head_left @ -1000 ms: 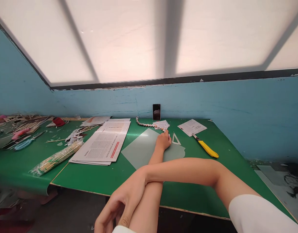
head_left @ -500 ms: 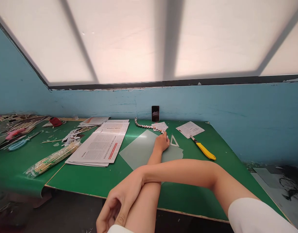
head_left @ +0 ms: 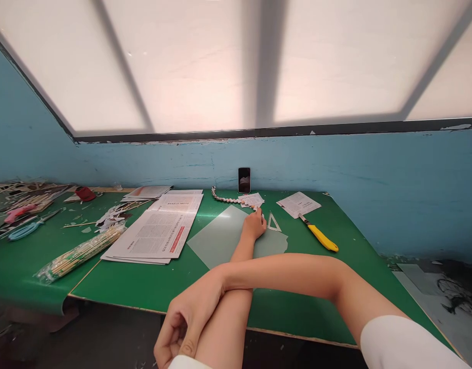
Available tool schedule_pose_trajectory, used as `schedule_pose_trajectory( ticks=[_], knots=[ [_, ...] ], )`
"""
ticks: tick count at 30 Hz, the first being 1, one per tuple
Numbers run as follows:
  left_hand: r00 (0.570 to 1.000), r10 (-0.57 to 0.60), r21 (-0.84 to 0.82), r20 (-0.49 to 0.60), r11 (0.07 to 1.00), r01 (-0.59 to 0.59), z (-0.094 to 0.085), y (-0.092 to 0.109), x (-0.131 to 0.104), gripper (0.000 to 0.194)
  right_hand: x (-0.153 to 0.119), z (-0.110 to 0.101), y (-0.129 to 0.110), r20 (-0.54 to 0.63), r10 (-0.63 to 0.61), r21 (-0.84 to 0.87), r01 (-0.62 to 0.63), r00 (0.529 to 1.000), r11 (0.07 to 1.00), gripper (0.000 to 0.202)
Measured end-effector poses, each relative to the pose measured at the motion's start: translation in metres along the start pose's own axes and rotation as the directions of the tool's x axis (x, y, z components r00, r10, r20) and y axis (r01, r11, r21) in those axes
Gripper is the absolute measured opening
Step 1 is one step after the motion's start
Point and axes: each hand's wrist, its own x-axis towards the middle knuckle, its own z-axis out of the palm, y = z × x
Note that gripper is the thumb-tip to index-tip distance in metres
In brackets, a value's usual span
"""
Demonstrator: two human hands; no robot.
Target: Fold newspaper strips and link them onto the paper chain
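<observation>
Green cutting mat [head_left: 151,287] covers the bench below a blue wall. At centre frame the left hand [head_left: 253,225] lies stretched across a translucent plastic sheet [head_left: 220,237], fingers curled by a paper card [head_left: 251,199]; its grip cannot be told. The right hand [head_left: 184,328], lower centre, clasps the left forearm. The sheet is uncut on its near edges; the yellow utility knife [head_left: 320,236] and small triangle ruler [head_left: 273,222] lie unheld beside it.

Your desk [head_left: 151,287] lies bare along its near edge; newspapers [head_left: 159,230] and a skewer bundle [head_left: 80,252] block the left, a yellow knife [head_left: 320,237] the right, beads [head_left: 226,197] the far edge.
</observation>
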Motion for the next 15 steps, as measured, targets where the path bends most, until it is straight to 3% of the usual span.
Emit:
schedule_pose_trajectory(
  ticks=[4,10,15],
  knots=[
    [1.0,0.002,-0.002,-0.002,1.0,-0.002,-0.0004,-0.0003,-0.0008,0.023,-0.0011,0.0043,-0.0068,0.036,-0.018,0.011,0.017,0.999,1.0,0.034],
    [1.0,-0.01,-0.003,0.005,1.0,0.01,-0.0006,0.0003,-0.0015,0.023,-0.0046,0.0077,-0.0079,-0.056,-0.019,-0.032,0.017,0.998,0.999,0.028],
    [1.0,-0.02,-0.007,0.004,1.0,0.02,0.0014,0.0002,-0.0007,0.023,-0.0019,0.0059,-0.008,-0.004,-0.034,-0.015,0.034,0.999,0.999,0.028]
  ],
)
